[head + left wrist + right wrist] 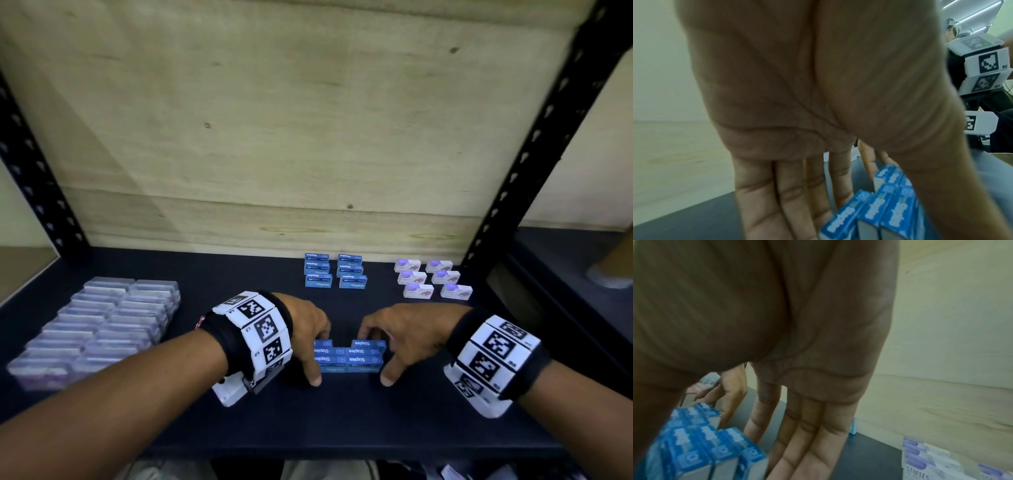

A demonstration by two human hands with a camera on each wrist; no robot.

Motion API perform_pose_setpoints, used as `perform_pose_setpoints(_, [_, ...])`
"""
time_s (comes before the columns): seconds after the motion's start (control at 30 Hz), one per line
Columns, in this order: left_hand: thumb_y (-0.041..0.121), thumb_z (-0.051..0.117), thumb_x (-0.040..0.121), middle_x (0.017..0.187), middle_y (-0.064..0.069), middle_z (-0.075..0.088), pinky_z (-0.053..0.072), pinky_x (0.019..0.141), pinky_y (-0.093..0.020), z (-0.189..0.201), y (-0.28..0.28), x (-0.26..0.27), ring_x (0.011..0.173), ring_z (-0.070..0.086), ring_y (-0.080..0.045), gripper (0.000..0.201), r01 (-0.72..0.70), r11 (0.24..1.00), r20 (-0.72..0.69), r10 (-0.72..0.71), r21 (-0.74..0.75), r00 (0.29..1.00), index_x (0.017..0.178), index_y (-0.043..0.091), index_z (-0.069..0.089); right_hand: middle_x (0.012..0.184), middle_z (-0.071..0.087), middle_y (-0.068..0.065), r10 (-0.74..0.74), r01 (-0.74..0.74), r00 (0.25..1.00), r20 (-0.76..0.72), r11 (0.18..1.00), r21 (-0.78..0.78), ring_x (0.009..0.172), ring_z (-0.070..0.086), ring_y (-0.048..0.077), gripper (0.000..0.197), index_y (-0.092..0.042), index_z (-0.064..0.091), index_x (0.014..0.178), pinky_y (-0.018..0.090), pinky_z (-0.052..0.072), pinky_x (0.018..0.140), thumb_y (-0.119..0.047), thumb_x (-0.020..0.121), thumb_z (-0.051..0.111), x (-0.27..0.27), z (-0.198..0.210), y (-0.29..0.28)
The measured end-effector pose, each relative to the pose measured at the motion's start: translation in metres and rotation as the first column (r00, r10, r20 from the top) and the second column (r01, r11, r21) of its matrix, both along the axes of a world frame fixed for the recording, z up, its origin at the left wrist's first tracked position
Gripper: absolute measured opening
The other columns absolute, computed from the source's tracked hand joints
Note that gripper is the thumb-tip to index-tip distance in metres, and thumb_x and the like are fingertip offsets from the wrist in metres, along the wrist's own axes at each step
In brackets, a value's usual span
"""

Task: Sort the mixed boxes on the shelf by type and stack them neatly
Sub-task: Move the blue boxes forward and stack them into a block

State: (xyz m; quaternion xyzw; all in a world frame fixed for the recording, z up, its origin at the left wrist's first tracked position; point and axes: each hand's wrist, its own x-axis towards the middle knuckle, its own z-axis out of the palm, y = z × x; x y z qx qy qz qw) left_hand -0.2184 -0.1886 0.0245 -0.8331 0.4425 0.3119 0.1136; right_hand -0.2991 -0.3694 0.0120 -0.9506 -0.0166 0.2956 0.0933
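Observation:
A cluster of blue staples boxes (349, 356) lies flat at the front centre of the dark shelf (342, 418), in two rows with a gap at the back middle. My left hand (317, 356) brackets its left end, thumb at the front corner and fingers at the back. My right hand (378, 358) does the same at the right end. In the wrist views the left fingers (789, 194) and right fingers (807, 434) are straight beside the blue boxes (879, 211) (705, 447). Two more stacks of blue boxes (335, 270) stand at the back.
White and purple staples boxes (433, 279) sit in two columns at the back right. Clear plastic boxes (99, 325) fill the left in two long rows. A wooden panel (274, 137) closes the back, and black perforated uprights (534, 147) frame the sides.

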Motion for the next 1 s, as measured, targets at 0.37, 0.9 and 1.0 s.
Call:
perform_pose_setpoints(0.37, [0.049,0.074,0.078,0.122,0.003,0.059,0.05,0.09,-0.036,-0.009,-0.006,-0.006,0.105,0.058,-0.017,0.062,-0.022,0.999,0.043,0.023,-0.033,0.999,0.128,0.021,0.053,0.098,0.06,-0.007,0.043,-0.039,0.997,0.062,0.997,-0.064,0.085,0.058,0.015,0.051,-0.028,0.055,0.115,0.033,0.05,0.077,-0.04,0.073,0.081,0.002,-0.007,0.015])
perform_pose_setpoints(0.9, [0.047,0.077,0.075,0.111,0.004,0.062,0.053,0.086,-0.035,-0.015,-0.009,-0.004,0.096,0.06,-0.015,0.057,-0.031,0.994,-0.006,0.03,-0.101,1.0,0.122,0.022,0.057,0.1,0.06,-0.008,0.06,-0.056,0.996,0.061,0.997,-0.052,0.091,0.06,0.016,0.051,-0.031,0.055,0.115,0.035,0.053,0.08,-0.043,0.072,0.08,0.006,-0.009,0.021])
perform_pose_setpoints(1.0, [0.051,0.075,0.076,0.111,0.005,0.062,0.053,0.088,-0.035,-0.014,-0.008,-0.003,0.096,0.06,-0.014,0.055,-0.038,0.993,-0.021,0.035,-0.115,0.999,0.121,0.024,0.057,0.101,0.061,-0.011,0.046,-0.045,0.998,0.045,0.998,-0.033,0.091,0.061,0.014,0.053,-0.032,0.056,0.118,0.034,0.053,0.083,-0.049,0.073,0.079,0.007,-0.006,0.019])
